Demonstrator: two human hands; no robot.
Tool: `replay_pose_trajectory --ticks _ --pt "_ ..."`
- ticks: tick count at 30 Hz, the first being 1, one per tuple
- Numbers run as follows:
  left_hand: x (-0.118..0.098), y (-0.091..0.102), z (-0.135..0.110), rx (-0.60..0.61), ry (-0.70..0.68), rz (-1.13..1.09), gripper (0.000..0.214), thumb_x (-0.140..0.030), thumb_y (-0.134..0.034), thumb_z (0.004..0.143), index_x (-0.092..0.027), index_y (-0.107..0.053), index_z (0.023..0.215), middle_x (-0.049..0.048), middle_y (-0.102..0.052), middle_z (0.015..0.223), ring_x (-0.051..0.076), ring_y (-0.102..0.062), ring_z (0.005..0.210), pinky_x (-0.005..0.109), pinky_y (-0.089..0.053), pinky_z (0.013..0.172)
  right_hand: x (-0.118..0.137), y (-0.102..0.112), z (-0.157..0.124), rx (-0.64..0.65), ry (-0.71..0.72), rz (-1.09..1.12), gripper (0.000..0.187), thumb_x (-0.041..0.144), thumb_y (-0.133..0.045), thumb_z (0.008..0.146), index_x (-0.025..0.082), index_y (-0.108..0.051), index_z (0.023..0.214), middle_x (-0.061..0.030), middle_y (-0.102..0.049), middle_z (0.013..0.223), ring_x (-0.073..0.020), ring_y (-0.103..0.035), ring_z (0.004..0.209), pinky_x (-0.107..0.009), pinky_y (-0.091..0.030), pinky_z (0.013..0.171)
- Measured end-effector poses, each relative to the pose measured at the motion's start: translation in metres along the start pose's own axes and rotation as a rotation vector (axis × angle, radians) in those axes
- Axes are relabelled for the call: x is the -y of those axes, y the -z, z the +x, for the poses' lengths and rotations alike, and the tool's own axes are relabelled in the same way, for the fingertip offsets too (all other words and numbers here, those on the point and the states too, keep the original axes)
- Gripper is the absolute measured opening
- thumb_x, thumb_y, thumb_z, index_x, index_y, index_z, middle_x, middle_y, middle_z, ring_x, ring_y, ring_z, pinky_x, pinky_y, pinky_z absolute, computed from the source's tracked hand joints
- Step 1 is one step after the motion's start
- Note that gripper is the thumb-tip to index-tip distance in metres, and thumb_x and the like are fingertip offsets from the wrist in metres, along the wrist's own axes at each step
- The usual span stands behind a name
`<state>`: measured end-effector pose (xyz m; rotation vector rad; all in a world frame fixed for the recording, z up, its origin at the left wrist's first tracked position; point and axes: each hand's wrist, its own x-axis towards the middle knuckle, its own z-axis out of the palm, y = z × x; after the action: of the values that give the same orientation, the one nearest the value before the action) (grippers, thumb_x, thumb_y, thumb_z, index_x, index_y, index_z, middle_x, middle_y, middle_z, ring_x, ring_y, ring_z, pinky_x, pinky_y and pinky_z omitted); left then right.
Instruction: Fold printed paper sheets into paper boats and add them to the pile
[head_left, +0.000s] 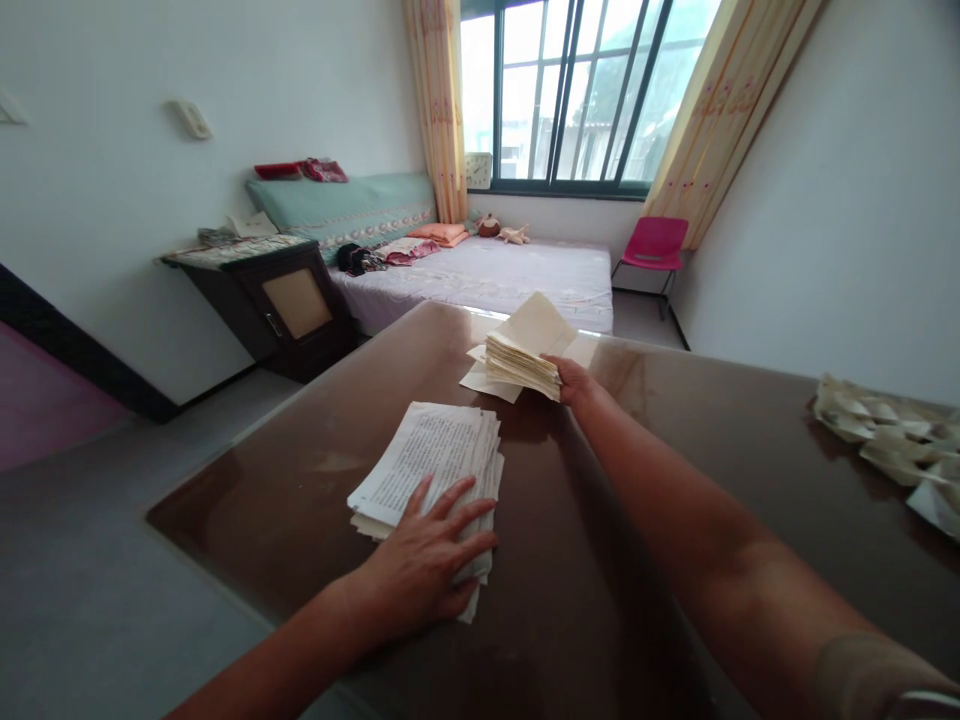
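Note:
My left hand (442, 550) lies with spread fingers on a stack of printed pages (427, 450) on the brown table. The stack's sheets are uneven, and some corners stick out. Farther off, my right hand (571, 380) grips the right edge of a thick stack of yellowed paper (521, 360). A blank sheet on its top slants up toward the back. A few loose pale sheets (491, 383) lie under and beside that stack on the tabletop. The thumb and fingertips of my right hand are partly hidden.
The glossy brown table (300, 500) fills the foreground. At its right edge lie several folded paper pieces (892, 430). Beyond stand a bed (540, 270), a dark bedside cabinet (300, 310) at left and a pink chair (654, 245) by the right wall.

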<state>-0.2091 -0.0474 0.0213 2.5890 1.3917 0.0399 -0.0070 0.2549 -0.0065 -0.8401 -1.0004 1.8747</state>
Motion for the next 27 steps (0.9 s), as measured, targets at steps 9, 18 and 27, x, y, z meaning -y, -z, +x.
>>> replay_pose_trajectory --ticks 9,18,27 --pt "-0.002 0.022 0.000 0.113 -0.109 -0.007 0.057 -0.042 -0.068 0.069 -0.033 -0.053 0.124 0.0074 -0.045 0.142 0.043 -0.017 0.141 0.071 -0.021 0.105 0.001 0.010 -0.012 -0.089 0.045 0.129 0.017 0.022 -0.052 0.084 0.016 -0.062 0.096 -0.0037 -0.074 0.074 -0.0205 -0.071 0.077 -0.034 -0.060 0.074" --pt "-0.003 0.034 0.023 0.194 -0.328 0.035 0.040 -0.012 -0.062 0.072 -0.031 -0.056 0.106 0.0049 -0.061 0.111 0.032 -0.042 0.126 0.064 -0.022 0.106 -0.019 0.022 -0.050 -0.017 -0.018 0.160 0.024 0.030 -0.052 0.086 0.014 -0.064 0.100 -0.0077 -0.075 0.091 -0.0230 -0.069 0.093 -0.037 -0.056 0.088" --pt "0.015 0.038 0.017 0.205 -0.332 0.020 0.030 -0.024 -0.062 0.076 -0.030 -0.058 0.105 0.0031 -0.058 0.119 0.028 -0.039 0.129 0.056 -0.013 0.114 -0.017 0.024 -0.062 0.102 -0.058 0.188 0.027 0.030 -0.054 0.086 0.014 -0.064 0.105 -0.0077 -0.074 0.098 -0.0237 -0.067 0.101 -0.037 -0.054 0.093"
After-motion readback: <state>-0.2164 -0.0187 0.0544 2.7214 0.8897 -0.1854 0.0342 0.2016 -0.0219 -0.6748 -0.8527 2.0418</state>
